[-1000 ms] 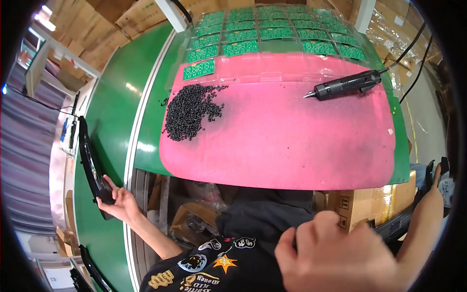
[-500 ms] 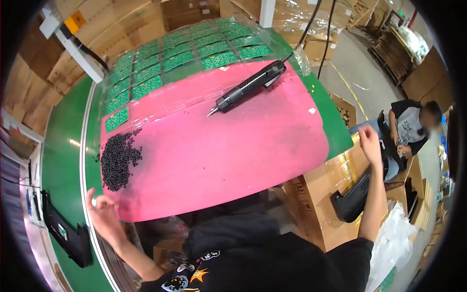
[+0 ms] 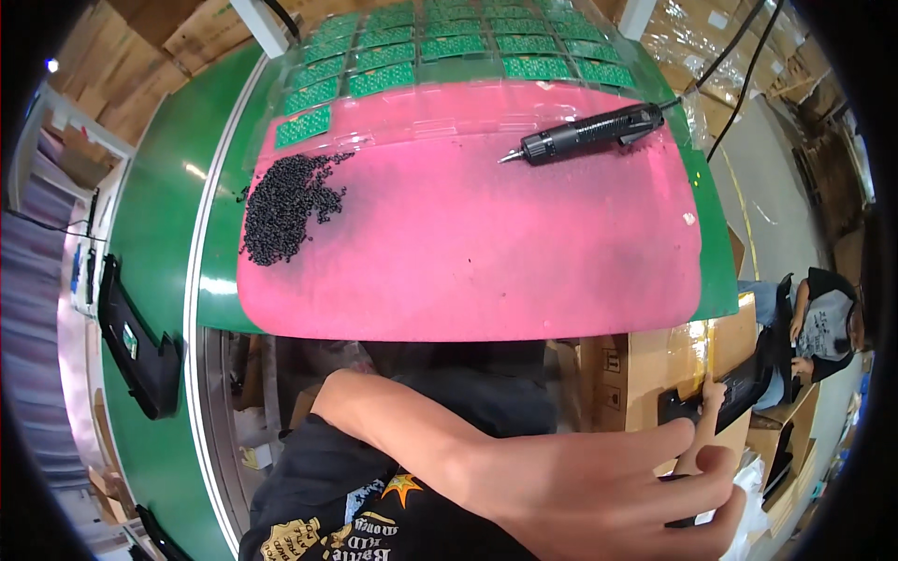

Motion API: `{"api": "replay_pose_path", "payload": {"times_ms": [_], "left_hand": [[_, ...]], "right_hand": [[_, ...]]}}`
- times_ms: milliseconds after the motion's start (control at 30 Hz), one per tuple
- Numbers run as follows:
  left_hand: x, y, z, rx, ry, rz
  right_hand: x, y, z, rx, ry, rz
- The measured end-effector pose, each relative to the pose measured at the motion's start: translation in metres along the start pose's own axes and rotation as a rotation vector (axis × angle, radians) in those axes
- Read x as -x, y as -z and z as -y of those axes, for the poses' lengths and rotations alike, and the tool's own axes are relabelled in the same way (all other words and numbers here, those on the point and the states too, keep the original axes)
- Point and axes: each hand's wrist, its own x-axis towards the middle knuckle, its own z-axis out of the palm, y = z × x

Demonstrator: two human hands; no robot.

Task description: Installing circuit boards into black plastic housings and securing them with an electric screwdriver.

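Note:
My left arm reaches across my body to the lower right, and my left hand (image 3: 608, 488) hangs in front there with curled, parted fingers. Nothing shows in its grasp. Beyond it, my right hand (image 3: 713, 393) closes on a long black plastic housing (image 3: 741, 381) above a cardboard box. My left hand partly covers the right forearm. On the pink mat (image 3: 486, 252) lies a black electric screwdriver (image 3: 589, 133), its tip toward the left. A heap of small black screws (image 3: 285, 210) sits at the mat's left side.
Green circuit boards (image 3: 381, 79) lie in clear trays at the back. Another black housing (image 3: 140, 355) rests on the green surface at left. The cardboard box (image 3: 645, 365) stands right of the mat; a seated co-worker (image 3: 828, 318) is beyond it.
My left hand has swung from the mat's left corner across to the lower right. My right hand has come down onto the black housing. The view has shifted too.

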Motion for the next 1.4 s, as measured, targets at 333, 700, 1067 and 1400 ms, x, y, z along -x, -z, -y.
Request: {"api": "replay_pose_path", "payload": {"times_ms": [333,700,1067,1400], "left_hand": [[-0.016,-0.060,-0.004,-0.367,-0.011,-0.556],[-0.008,-0.073,0.000,-0.046,-0.039,-0.534],[0.150,-0.040,-0.002,0.192,1.155,-0.914],[0.259,-0.051,-0.046,-0.244,1.301,-1.066]], "right_hand": [[0.022,0.033,-0.011,-0.239,0.243,-0.013],[0.066,0.104,0.021,-0.549,0.502,-0.120],[0.260,0.247,0.169,-0.143,1.680,-0.387],[0.376,0.245,0.385,-0.117,2.275,0.011]]}}
